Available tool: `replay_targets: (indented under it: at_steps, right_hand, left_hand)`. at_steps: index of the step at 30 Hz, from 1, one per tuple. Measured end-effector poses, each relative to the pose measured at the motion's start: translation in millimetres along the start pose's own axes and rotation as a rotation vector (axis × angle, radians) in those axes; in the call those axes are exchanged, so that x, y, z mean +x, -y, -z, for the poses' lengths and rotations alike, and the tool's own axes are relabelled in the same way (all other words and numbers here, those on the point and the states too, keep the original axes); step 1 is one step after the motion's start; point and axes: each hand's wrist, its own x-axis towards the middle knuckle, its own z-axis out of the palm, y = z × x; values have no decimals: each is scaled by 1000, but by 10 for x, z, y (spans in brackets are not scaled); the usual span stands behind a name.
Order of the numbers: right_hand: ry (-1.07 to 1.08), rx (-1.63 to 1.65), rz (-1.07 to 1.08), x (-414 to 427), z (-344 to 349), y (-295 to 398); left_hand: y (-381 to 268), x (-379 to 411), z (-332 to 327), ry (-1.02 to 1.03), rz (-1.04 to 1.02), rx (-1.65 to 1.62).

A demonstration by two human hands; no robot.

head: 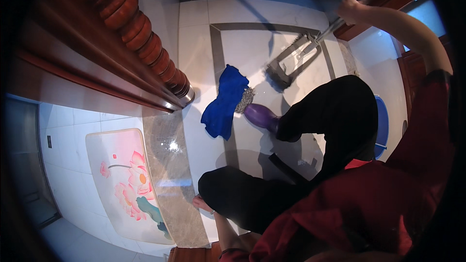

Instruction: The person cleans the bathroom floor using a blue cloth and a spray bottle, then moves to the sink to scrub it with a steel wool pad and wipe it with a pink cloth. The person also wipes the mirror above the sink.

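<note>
My right hand [349,11] is closed around the metal pole [335,26] of a flat mop. The mop head [287,62], a grey frame with fringed edges, rests tilted on the tiled floor. My left hand [202,203] is low beside my bent knee, partly hidden by the black trouser leg; what its fingers do is unclear. In front of me a crumpled blue cloth [225,103] lies on the floor. A grey speckled fuzzy piece [245,100] touches its edge, just ahead of my purple shoe [260,115].
A dark red turned wooden post [145,43] and panel [91,76] stand at the left. Beyond the brown stone strip [171,174] lies a mat with pink flowers [127,185]. A blue basin or bucket [382,125] is partly hidden behind my leg.
</note>
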Motion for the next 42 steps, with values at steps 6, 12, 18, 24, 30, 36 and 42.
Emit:
replay_targets:
  at_steps: [6, 12, 18, 24, 30, 36, 42]
  right_hand:
    - [387, 772, -19, -425, -1224, -118]
    - [619, 1397, -88, -1145, -1905, 17]
    - [88, 826, -43, -2253, -2470, 524]
    - [234, 1087, -229, -1989, -2711, 935]
    - [405, 1239, -73, -1186, -3328, 867]
    - [448, 1563, -447, -57, -3005, 324]
    - [543, 2460, -365, -377, -2572, 765]
  left_hand:
    - [-76, 37, 60, 42, 7, -59]
    - [-546, 523, 430, 126, -70, -295]
    - [-2439, 1788, 387, 404, -809, -317]
    - [-3789, 1834, -525, 701, -1388, -253]
    - [-3641, 1519, -1324, 776, -1267, -193]
    - [-3712, 1445, -1317, 675, -1275, -309]
    - [-3619, 1500, -1289, 674, -1206, -247]
